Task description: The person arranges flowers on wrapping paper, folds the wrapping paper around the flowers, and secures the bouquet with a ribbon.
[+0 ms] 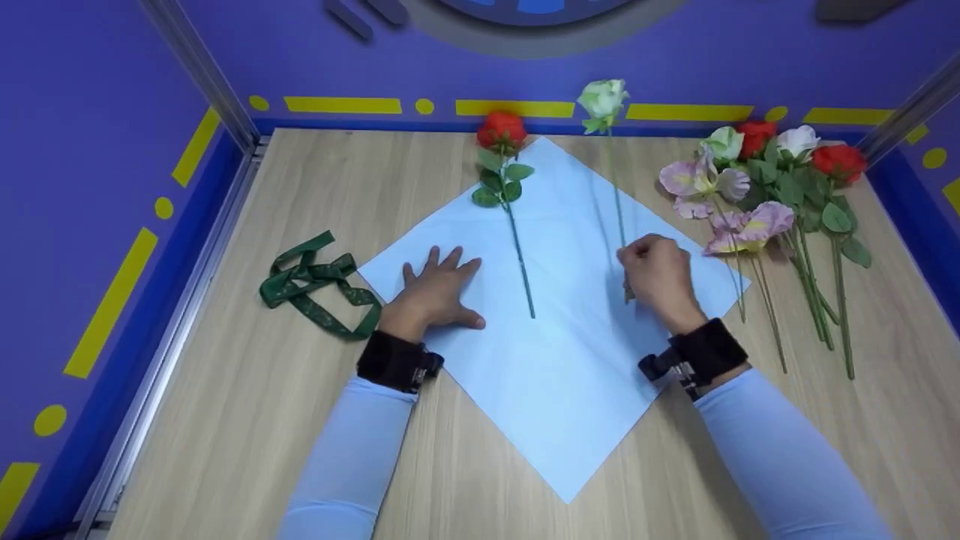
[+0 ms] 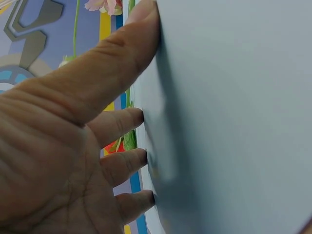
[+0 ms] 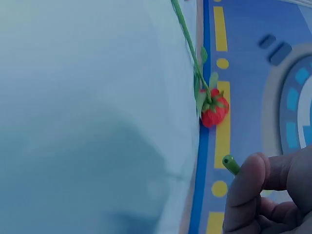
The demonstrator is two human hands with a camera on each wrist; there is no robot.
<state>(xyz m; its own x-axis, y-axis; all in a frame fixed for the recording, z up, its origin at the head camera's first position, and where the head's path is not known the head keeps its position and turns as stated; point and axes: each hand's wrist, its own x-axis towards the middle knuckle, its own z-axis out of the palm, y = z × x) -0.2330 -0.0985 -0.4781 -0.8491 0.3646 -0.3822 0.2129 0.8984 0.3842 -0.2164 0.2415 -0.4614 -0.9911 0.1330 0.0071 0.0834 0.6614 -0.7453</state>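
Note:
A light blue square sheet (image 1: 555, 390) lies cornerwise on the table. My left hand (image 1: 437, 289) rests on its left part with the fingers spread; the left wrist view shows the thumb (image 2: 107, 68) and fingertips against the sheet. A red rose (image 1: 502, 133) with green leaves lies on the sheet, its stem pointing towards me. Over the sheet's right side, my right hand (image 1: 658, 276) pinches the lower stem of a white-green rose (image 1: 602, 99). In the right wrist view the cut stem end (image 3: 230, 164) sticks out past the curled fingers (image 3: 246, 190).
Left of the sheet lies a loose green ribbon (image 1: 322, 281). Several flowers, among them red roses (image 1: 838, 163) and pink-purple blooms (image 1: 750, 225), lie at the right with stems towards me. Blue panels (image 1: 360, 67) wall the table's back and sides.

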